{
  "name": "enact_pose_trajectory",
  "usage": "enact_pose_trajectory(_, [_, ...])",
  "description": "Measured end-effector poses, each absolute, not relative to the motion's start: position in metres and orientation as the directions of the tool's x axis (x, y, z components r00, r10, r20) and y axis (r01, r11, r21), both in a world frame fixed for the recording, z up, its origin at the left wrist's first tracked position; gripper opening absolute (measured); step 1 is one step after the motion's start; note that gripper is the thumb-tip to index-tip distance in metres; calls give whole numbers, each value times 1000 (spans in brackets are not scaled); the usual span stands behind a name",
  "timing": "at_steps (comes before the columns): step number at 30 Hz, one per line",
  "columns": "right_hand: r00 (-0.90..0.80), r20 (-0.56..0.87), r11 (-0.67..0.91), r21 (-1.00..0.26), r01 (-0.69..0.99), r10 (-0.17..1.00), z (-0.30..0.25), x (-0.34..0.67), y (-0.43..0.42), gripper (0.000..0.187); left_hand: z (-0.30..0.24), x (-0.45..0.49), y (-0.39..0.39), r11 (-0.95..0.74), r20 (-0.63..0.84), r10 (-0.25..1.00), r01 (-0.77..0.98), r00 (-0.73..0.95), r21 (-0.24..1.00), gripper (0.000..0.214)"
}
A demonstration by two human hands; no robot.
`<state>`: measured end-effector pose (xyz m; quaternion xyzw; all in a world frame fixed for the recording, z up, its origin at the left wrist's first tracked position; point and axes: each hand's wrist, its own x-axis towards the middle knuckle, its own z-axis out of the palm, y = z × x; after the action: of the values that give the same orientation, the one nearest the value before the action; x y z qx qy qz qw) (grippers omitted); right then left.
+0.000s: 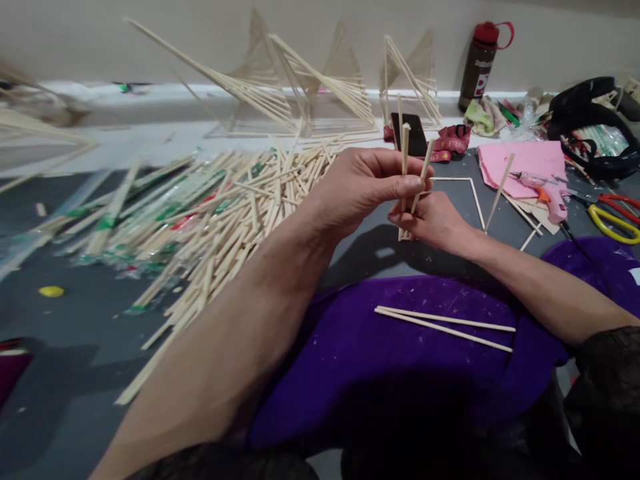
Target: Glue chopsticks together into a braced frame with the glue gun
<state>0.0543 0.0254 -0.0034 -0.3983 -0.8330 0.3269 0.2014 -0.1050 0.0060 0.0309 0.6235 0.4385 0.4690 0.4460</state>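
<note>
My left hand [367,183] is closed around a pair of pale wooden chopsticks [406,150], pinching them near their upper ends. My right hand [433,220] grips the same chopsticks lower down, and their tips are spread apart at the top. Both hands hover over a grey work surface [75,313]. Two more chopsticks [445,327] lie side by side on the purple cloth [400,360] across my lap. A large heap of loose and wrapped chopsticks [210,213] spreads to the left of my left hand.
Stick-built fan-shaped frames [310,93] stand along the wall. A brown bottle with a red cap [479,63], a black phone [409,133], pink paper [525,163], a glue gun [545,190], yellow and red scissors [615,217] and a black headset [595,117] crowd the right.
</note>
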Motion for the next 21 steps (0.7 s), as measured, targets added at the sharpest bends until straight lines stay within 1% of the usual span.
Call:
enact_pose_trajectory(5, [-597,52,462,-688,560,801,0,56,25,8,28,-109,5,-203,182,971,136,152,970,17])
enact_pose_trajectory(8, [-581,43,460,-660,595,813,7,59,23,13,31,-108,3,-166,148,983,174,110,971,11])
enact_pose_trajectory(11, [-592,67,494,-632,597,803,15,63,21,15,35,-106,1,-134,120,990,209,77,969,5])
enact_pose_trajectory(15, [-614,110,547,-594,590,782,21,67,20,18,36,-107,0,-170,156,985,218,78,961,3])
enact_pose_trajectory(21, [-615,99,516,-657,550,782,21,68,21,14,33,-109,2,-217,206,976,223,73,950,8])
